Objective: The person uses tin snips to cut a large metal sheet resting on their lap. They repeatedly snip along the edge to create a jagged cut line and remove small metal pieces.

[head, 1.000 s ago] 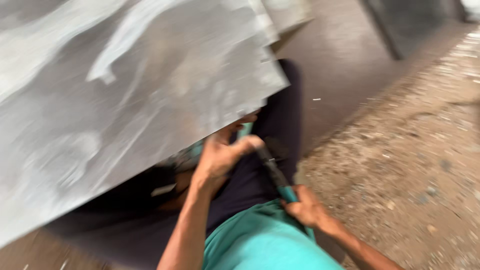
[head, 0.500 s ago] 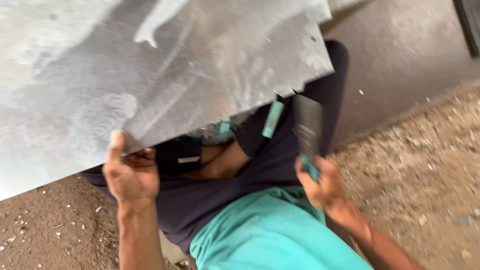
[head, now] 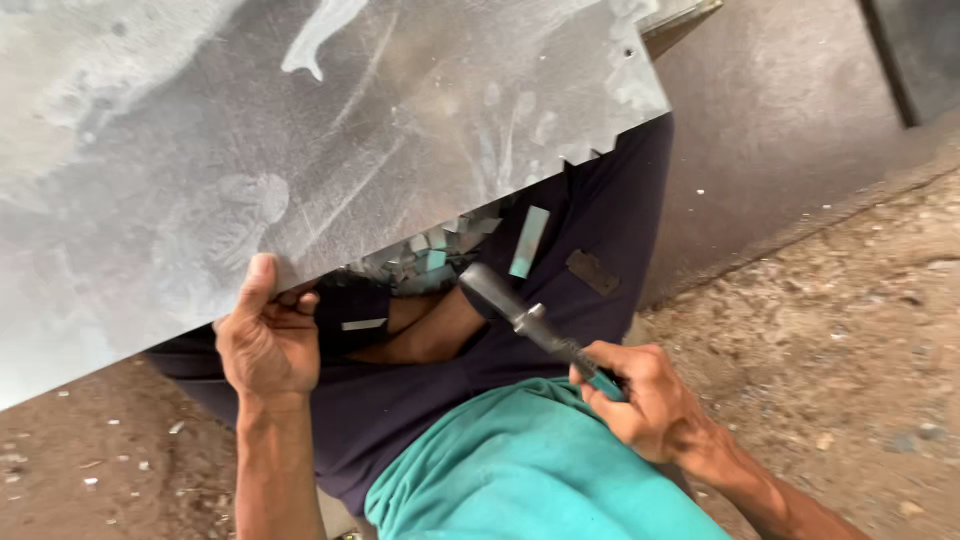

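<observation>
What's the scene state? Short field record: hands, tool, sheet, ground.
left hand: grips the lower edge of the metal sheet, thumb on top
right hand: closed on the hammer handle
hammer: head raised near the sheet's notched edge, not touching it
metal sheet: large, grey, smudged, lying across the lap
scraps: small cut metal pieces under the sheet's edge
ground: dirt and gravel on the right

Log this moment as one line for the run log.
left hand: grips metal sheet edge | right hand: holds hammer | metal offcuts on lap
</observation>
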